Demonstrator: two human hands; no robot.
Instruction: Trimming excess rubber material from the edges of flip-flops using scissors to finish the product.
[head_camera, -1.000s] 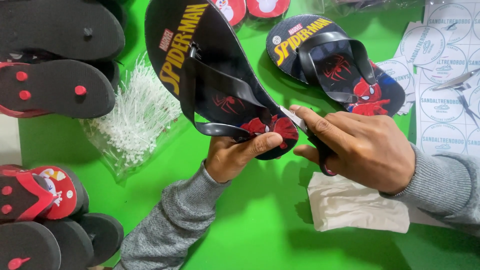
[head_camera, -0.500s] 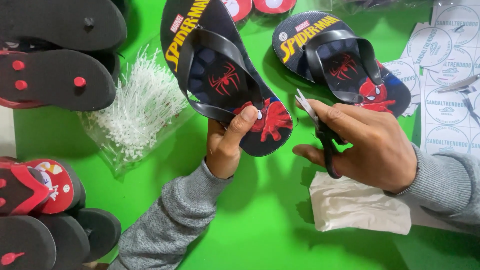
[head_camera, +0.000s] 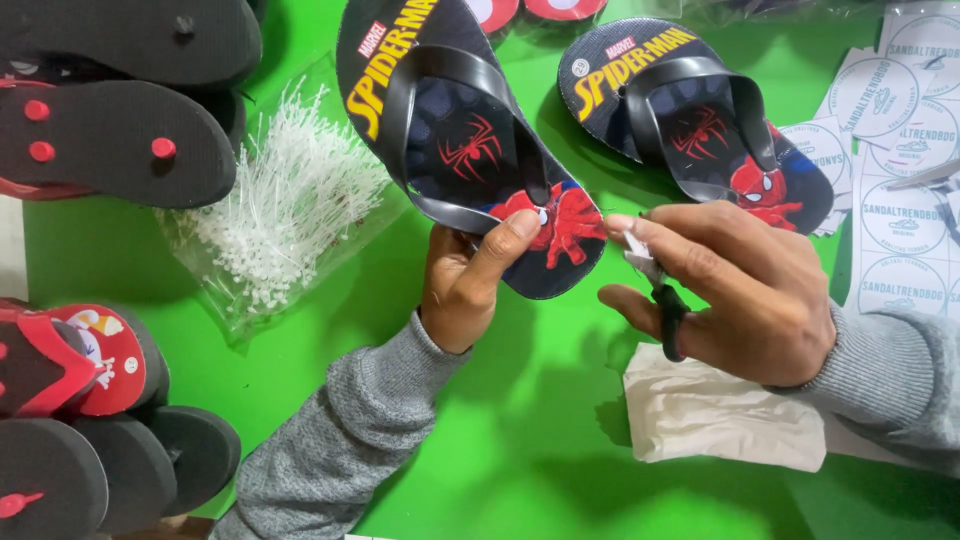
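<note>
Fingers (head_camera: 455, 270) of the left hand (head_camera: 462, 290) pinch the heel of a dark sandal (head_camera: 470, 140), thumb pressed on its red print, lifting it over the green table (head_camera: 480, 440). Well left of them lie a bag of white ties (head_camera: 285, 210) and stacked black-soled sandals (head_camera: 110, 130). Just right, the right hand (head_camera: 740, 295) nips a small white tag (head_camera: 638, 255) between thumb and forefinger beside the heel, a black tool (head_camera: 672, 320) looped on one finger. Beyond its knuckles rests a matching sandal (head_camera: 690, 110); below it a white cloth (head_camera: 720, 415), right of it sticker sheets (head_camera: 895, 150)
</note>
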